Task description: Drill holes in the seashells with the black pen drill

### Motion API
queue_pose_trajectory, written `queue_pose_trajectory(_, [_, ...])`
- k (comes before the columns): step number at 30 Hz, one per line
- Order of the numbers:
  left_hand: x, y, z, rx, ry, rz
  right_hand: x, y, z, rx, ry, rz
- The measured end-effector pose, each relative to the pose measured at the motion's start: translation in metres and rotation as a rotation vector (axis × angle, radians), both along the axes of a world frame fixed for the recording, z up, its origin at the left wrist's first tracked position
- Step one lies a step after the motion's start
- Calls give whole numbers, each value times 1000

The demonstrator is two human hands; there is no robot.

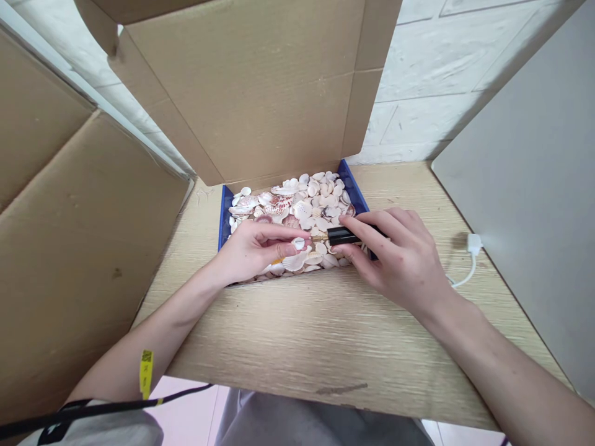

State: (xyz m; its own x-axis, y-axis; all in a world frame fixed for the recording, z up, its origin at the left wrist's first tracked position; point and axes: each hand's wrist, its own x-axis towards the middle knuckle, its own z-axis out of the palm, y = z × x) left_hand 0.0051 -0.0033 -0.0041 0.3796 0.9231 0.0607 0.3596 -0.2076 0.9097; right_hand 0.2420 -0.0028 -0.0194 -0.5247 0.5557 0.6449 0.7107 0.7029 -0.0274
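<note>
Here, left hand [255, 248] pinching shell [299, 243], right hand [403, 253] curled round tool [340, 235]

1 camera is sitting on the person's head. It is looking forward and down at the desk [279, 334] from just above the lap [307, 424]. It is seeing the left hand [246, 249] and the right hand [404, 251] from quite near, close to the middle. It is facing the box [354, 188] and, at the top, the wall [432, 56]. It is looking wide, so some floor [190, 410] is showing along the bottom.
</note>
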Motion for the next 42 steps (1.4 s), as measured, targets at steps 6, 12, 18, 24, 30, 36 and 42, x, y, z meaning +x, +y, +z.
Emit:
queue_pose_trajectory(6, [-1, 0, -2, -11, 52, 28, 0, -1, -2, -54, -15, -1])
queue_pose_trajectory(12, [-1, 0, -3, -3, 54, 47, -1, -3, 0, -46, -38, -17])
queue_pose_trajectory(18, [0, 0, -3, -15, 50, 49, 1, -1, 0, -15, -22, 15])
queue_pose_trajectory(24, [1, -1, 0, -53, 30, 51, 2, -1, 4, 80, 7, 42])
queue_pose_trajectory(30, [1, -3, -2, -111, -34, 79, 1, -1, 2, 21, 27, 6])
queue_pose_trajectory(36, [0, -3, -3, -63, -31, 129, 0, -1, -3, -79, 63, 14])
queue_pose_trajectory(42, [0, -1, -2, -37, 16, 67, 0, 0, -3, -61, 14, 37])
